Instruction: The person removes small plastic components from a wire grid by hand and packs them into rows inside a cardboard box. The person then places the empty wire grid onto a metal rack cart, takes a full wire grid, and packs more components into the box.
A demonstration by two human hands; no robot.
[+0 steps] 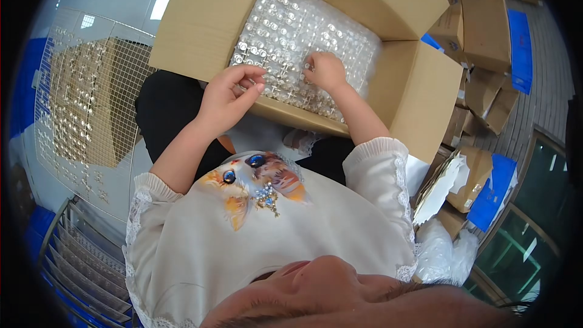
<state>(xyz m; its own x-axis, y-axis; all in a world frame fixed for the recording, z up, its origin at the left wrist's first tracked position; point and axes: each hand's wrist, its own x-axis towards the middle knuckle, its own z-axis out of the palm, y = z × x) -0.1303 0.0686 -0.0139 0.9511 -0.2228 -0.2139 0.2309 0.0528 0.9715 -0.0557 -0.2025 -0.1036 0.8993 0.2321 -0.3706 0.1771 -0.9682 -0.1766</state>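
An open cardboard box (420, 100) stands before me. Inside it, small shiny metal pieces with round heads and cross-like ends (267, 36) lie in rows on a sheet of clear bubble wrap (355, 36). Over the box's near left edge is my left hand (232, 98), its fingers bent and the thumb apart from the index finger, with nothing visible between them. My right hand (326, 71) reaches into the box, low over the rows, fingers curled together. Whatever its fingertips may hold is hidden or too small to name.
On the left, a wire mesh rack (127, 54) carries many similar small metal pieces, with a cardboard carton (114, 115) behind it. A stand of stacked trays (85, 267) is at lower left. Cardboard boxes (486, 30) and clear plastic bags (436, 249) crowd the right.
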